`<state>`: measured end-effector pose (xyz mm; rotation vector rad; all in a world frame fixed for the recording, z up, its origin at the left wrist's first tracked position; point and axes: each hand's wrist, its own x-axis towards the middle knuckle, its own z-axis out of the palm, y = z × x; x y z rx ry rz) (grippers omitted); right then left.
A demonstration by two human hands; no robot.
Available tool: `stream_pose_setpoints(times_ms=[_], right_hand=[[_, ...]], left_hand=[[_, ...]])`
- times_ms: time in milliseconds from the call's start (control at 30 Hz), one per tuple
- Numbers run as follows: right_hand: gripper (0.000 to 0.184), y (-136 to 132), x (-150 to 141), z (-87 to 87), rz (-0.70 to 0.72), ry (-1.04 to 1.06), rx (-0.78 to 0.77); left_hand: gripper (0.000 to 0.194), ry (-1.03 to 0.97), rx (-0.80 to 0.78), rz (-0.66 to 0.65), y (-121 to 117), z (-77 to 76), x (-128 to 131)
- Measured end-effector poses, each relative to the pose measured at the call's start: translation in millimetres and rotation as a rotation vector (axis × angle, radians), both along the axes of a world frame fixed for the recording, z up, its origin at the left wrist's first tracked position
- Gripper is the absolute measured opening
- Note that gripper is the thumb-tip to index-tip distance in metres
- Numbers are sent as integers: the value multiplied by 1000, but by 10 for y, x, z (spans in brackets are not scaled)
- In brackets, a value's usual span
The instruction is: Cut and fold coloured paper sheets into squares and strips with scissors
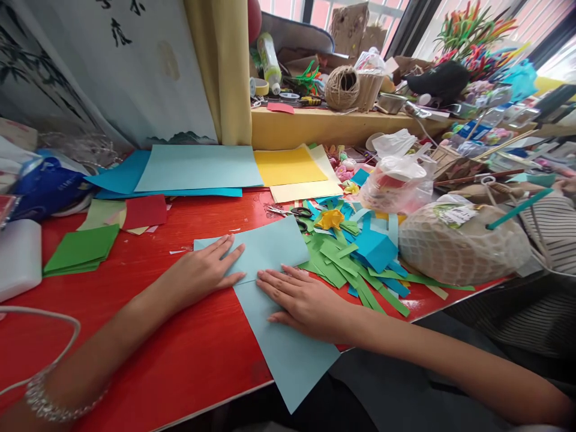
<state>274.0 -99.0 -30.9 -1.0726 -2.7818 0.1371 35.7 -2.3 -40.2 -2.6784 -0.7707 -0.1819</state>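
Observation:
A sheet of light blue paper (292,366) lies on the red table, with one part folded over the other and its lower corner jutting past the table's front edge. My left hand (209,264) rests flat on the folded part at its left side, fingers spread. Across the fold line lies my right hand (301,297), palm down with fingers stretched out. Neither hand grips anything. Just beyond the paper is a pair of scissors (302,213) with dark handles, partly covered by the sheet.
Cut green strips (342,264) and blue scraps are heaped at the right, beside a netted coconut-like bundle (463,240) with a straw. Light blue sheets (200,168) and yellow paper (290,167) lie at the back. Green squares (81,249) sit left. A cluttered ledge (306,126) runs behind.

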Motion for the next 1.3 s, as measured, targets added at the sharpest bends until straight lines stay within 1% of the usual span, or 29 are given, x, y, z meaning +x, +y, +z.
stream_pose_setpoints(times_ms=[133, 300, 567, 700, 800, 900, 967, 1033, 1100, 1167, 1200, 1300], right_hand=[[55, -34, 164, -5, -41, 31, -13], [53, -73, 306, 22, -54, 47, -6], [47, -115, 464, 52, -163, 23, -3], [43, -127, 523, 37, -200, 69, 9], [40, -134, 550, -3, -248, 110, 39], [40, -141, 570, -43, -317, 132, 106], [43, -144, 573, -52, -322, 124, 144], [47, -145, 565, -46, -298, 110, 167], [48, -145, 551, -32, -282, 104, 179], [47, -146, 540, -21, -274, 110, 184], [46, -146, 537, -18, -271, 113, 182], [44, -150, 538, -15, -270, 122, 170]], left_hand=[[55, 0, -36, 10, -9, 10, 4], [55, -8, -70, 29, -20, 17, 4], [57, 37, -53, 45, -21, 25, 3], [56, 57, -51, 69, -36, 36, 9], [57, 45, -57, 60, -42, 30, 16], [57, 24, -76, 65, -40, 16, 14], [57, 14, -80, 81, -48, 13, 8], [58, 11, -50, 81, -87, 28, 17], [51, 21, 15, 57, -175, 66, 75], [40, 47, 79, 3, -312, 118, 209], [40, 79, 87, -47, -390, 143, 305], [43, 81, 104, -192, -599, 188, 652]])
